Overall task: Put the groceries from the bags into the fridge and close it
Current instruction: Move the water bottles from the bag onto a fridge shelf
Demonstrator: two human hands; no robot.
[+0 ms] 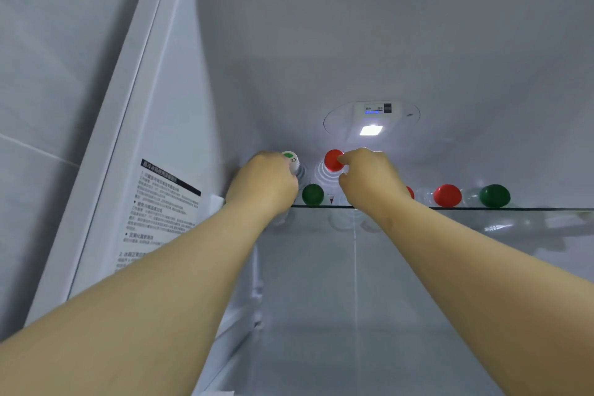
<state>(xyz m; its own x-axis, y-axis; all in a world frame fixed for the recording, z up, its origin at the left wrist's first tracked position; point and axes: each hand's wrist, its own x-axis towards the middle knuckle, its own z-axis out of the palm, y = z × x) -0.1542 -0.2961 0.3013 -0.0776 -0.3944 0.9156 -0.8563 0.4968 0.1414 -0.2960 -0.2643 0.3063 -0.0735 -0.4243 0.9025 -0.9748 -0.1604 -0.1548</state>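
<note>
Up on the glass shelf (514, 209) of the open white fridge (289, 42), both of your hands are reaching in among clear plastic bottles standing upright. Your left hand (262, 185) is wrapped around the neck of a clear bottle with a white and green cap (291, 160), its fingers curled shut around it at the shelf's left end, close to the fridge's side wall. Your right hand (373, 180) is at the clear bottle with the bright red cap (332, 160), just right of the first one; thumb and forefinger appear to pinch the cap's right edge, though the blur makes the exact contact hard to judge. Nearer the shelf's front edge, a dark green cap (312, 194) shows between your two wrists, a red cap (447, 195) sits to the right of your right hand, and another dark green cap (494, 195) stands beside it farther right. A sliver of one more red cap (410, 192) peeks out from behind your right hand. Above the bottles, the small lit lamp and control panel (373, 120) glow on the back wall. On the left inner wall, a printed label (160, 206) carries black text.
</note>
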